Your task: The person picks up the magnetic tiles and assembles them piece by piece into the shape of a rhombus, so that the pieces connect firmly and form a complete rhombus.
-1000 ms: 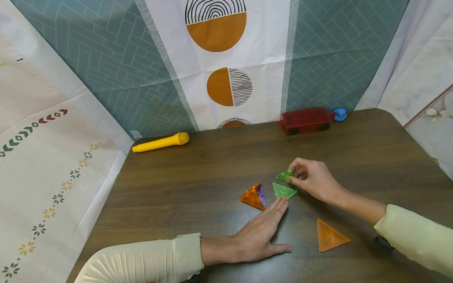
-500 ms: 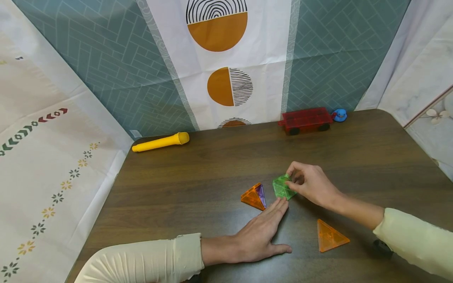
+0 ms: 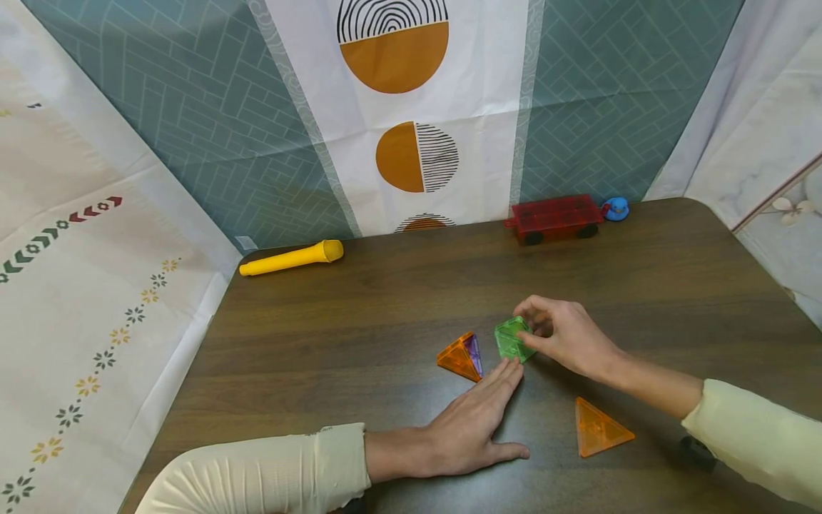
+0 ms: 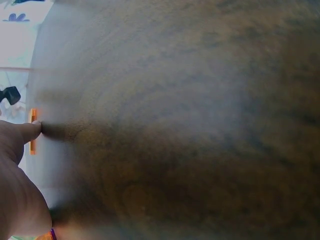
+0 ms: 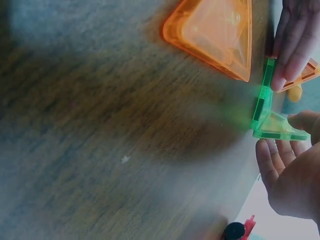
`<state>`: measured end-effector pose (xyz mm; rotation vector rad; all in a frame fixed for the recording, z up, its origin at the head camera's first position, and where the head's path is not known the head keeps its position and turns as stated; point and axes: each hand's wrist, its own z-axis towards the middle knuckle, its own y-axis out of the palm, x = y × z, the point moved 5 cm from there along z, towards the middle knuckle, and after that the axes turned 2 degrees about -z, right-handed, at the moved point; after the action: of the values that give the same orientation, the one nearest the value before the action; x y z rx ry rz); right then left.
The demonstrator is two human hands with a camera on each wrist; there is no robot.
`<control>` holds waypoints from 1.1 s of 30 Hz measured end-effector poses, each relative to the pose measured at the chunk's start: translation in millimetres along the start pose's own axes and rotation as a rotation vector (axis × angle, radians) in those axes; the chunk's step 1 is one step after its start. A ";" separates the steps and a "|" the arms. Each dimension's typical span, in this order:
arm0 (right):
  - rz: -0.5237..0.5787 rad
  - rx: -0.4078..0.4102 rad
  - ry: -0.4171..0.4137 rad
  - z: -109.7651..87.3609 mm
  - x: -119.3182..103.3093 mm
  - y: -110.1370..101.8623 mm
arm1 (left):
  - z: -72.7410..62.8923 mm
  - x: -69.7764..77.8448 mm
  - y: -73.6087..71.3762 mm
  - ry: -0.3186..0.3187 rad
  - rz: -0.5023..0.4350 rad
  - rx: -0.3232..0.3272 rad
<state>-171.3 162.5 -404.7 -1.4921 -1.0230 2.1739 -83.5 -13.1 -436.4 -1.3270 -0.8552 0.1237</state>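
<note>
Two translucent green triangular magnetic tiles meet edge to edge in the middle of the table. The lower green tile (image 5: 263, 95) lies flat, while the other green tile (image 5: 280, 128) stands up from it. My right hand (image 3: 574, 334) pinches that raised tile between thumb and fingers. Palm down on the table, my left hand (image 3: 459, 428) keeps its fingers straight, the tips on the near corner of the flat tile. Just left of those fingertips is an orange and purple tile piece (image 3: 459, 357). A single orange triangular tile (image 3: 602, 428) lies nearer me, below the right forearm.
At the table's back edge stand a red wheeled toy wagon (image 3: 556, 218) and a small blue toy duck (image 3: 617, 208). A yellow toy microphone (image 3: 292, 258) lies at the back left. Patterned cloth (image 3: 257, 107) hangs behind the brown wooden table (image 3: 308, 371).
My right hand has brought its green tile toward me, from just behind the flat green tile to its edge, and tilted it up there. The left hand has stayed in place.
</note>
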 end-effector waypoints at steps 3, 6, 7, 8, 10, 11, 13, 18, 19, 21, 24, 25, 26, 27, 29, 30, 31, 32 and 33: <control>0.015 -0.025 -0.017 -2.3 -1.5 -1.8 | 0.2 0.1 -0.1 -0.002 -0.001 0.002; 0.030 -0.062 -0.044 -5.9 -2.3 -4.4 | 0.5 0.3 -0.3 -0.003 -0.001 0.001; 0.035 -0.074 -0.056 -7.4 -2.4 -5.7 | 0.6 0.4 -0.4 -0.003 -0.001 0.000; 0.039 -0.084 -0.073 -9.0 -2.9 -7.2 | 0.7 0.5 -0.5 -0.004 0.000 0.000; 0.047 -0.104 -0.104 -12.9 -4.2 -11.3 | 0.7 0.6 -0.5 -0.005 0.001 0.001; 0.048 -0.114 -0.115 -15.2 -4.9 -13.7 | 0.7 0.7 -0.5 -0.006 0.002 0.002; 0.039 -0.133 -0.134 -20.1 -6.3 -19.1 | 0.6 0.8 -0.5 -0.010 0.003 0.005; -0.034 -0.159 -0.163 -33.8 -6.3 -31.3 | 0.2 0.9 -0.6 -0.018 0.007 0.009; -0.050 -0.160 -0.170 -36.8 -5.8 -33.2 | 0.1 0.9 -0.6 -0.019 0.007 0.009; -0.089 -0.153 -0.192 -42.6 -4.4 -36.8 | -0.1 0.7 -0.5 -0.020 0.008 0.009; -0.117 -0.149 -0.217 -51.8 -1.1 -42.5 | -0.3 0.7 -0.4 -0.018 0.008 0.007; -0.120 -0.152 -0.228 -55.0 0.6 -43.9 | -0.3 0.7 -0.4 -0.017 0.008 0.006; -0.119 -0.157 -0.240 -58.3 2.8 -45.1 | -0.3 0.7 -0.4 -0.015 0.008 0.005; -0.110 -0.169 -0.253 -61.8 5.2 -45.6 | -0.3 0.7 -0.3 -0.014 0.009 0.003; -0.071 -0.201 -0.294 -68.5 10.1 -45.4 | -0.1 0.6 -0.2 -0.013 0.011 -0.001; -0.044 -0.224 -0.312 -71.7 12.7 -44.4 | 0.1 0.5 -0.2 -0.014 0.011 -0.002; -0.020 -0.244 -0.330 -74.7 15.3 -43.1 | 0.2 0.4 -0.2 -0.015 0.012 -0.003; 0.004 -0.265 -0.347 -77.6 17.9 -41.6 | 0.3 0.3 -0.1 -0.016 0.013 -0.005; 0.023 -0.285 -0.360 -80.2 20.4 -39.8 | 0.3 0.2 -0.1 -0.017 0.015 -0.006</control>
<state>-112.7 233.1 -406.8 -1.2463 -1.4924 2.4522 -83.6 -12.8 -436.2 -1.3401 -0.8605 0.1440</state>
